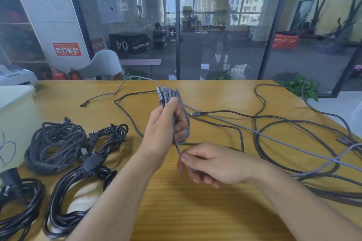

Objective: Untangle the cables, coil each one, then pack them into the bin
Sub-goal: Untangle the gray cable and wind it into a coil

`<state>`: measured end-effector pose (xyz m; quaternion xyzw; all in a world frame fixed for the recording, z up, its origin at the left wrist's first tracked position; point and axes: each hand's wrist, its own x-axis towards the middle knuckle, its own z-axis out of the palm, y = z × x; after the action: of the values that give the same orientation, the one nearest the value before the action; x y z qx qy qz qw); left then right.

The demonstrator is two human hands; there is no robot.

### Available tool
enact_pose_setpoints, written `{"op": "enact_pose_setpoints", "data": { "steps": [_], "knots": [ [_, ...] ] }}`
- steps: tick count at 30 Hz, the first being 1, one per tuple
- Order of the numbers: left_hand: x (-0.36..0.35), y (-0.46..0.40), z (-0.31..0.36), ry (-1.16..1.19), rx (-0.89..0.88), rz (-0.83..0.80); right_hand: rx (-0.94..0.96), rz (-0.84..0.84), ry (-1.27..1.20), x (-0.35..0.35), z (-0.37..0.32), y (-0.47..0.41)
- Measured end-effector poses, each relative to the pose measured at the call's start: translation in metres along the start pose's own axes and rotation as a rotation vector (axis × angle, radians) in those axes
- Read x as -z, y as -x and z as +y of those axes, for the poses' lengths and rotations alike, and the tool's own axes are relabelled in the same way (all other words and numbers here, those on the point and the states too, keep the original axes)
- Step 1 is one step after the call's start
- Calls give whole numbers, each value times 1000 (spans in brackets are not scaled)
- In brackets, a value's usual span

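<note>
Both forearms fill the bottom of my view, cut off at the lower edge. I see the right hand [212, 164] low over the wooden table [195, 211], thumb and forefinger pinching a strand of the grey braided cable [177, 147]; the other fingers curl under, and I cannot make out what they cover. Above it, the left hand [163, 123] grips a coiled bundle [170, 95] of that cable upright, thumb pressed across the loops, a silver plug tip showing at the top. Loose grey cables [274, 123] sprawl across the right of the table, running off the frame edge. At left lie a dark braided coil [52, 144] and black power cords [86, 174], partly cropped. Only a corner of the white bin [15, 115] shows at far left.
</note>
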<state>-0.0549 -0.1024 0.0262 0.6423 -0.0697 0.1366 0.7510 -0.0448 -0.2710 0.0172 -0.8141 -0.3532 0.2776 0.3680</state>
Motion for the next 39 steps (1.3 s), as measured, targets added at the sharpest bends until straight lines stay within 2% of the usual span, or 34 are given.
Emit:
{"op": "enact_pose_setpoints", "data": {
  "steps": [4,10,16,22,24,26,28,30,32,34,37,39],
  "knots": [
    [-3,3,2,56,12,-48,-69,12,96,-1,4,-6],
    [-5,7,6,86,94,-196,-21,239,278,7,23,-15],
    [2,5,12,-2,96,-192,-146,316,379,52,39,2],
    [6,5,16,-27,85,-189,-255,617,316,103,57,39],
    [4,6,16,-57,83,-225,-326,714,395,109,65,41],
    [0,7,15,-94,85,-259,-390,899,477,107,63,40],
    [-3,8,14,-133,74,-290,-380,1100,599,101,55,33],
    [-5,8,10,-185,68,-319,-294,1227,661,87,42,24],
    [-7,9,6,-257,76,-339,-130,1259,519,71,30,14],
    [-10,10,0,-331,88,-323,17,1203,283,58,23,6],
    [-13,11,-4,-380,79,-258,91,1059,23,47,16,2],
    [-14,10,-5,-387,58,-203,102,985,-65,43,13,1]
  ]
}}
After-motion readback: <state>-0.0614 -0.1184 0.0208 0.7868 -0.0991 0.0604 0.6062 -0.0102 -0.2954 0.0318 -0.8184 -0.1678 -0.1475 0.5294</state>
